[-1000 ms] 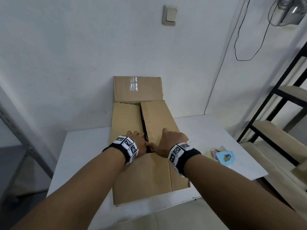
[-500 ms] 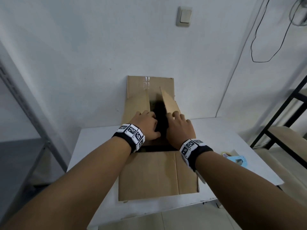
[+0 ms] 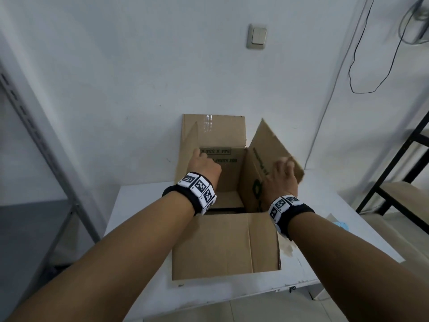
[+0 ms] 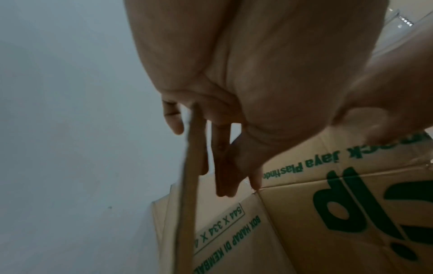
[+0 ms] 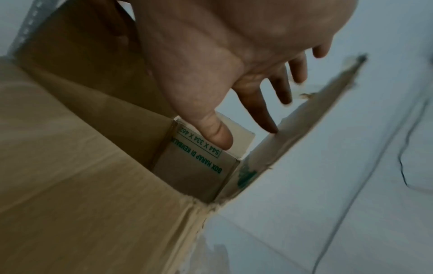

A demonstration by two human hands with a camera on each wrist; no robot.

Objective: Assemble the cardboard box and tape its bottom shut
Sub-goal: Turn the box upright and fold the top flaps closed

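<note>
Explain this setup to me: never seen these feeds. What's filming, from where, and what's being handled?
No robot here: a person works with bare hands, wearing a head camera and one camera on each wrist, on bands with printed markers.

The head view looks down at a white table against a wall. On it stands a cardboard box, being opened up from flat, its flaps sticking out. A blue object peeks out at the table's right edge; too hidden to name.

The left wrist view looks along the left hand: it holds the box's left flap, one finger outside its edge and the rest inside. The right wrist view shows the right hand, fingers straight and spread, pushing the right flap outward.

No tape is applied yet.
</note>
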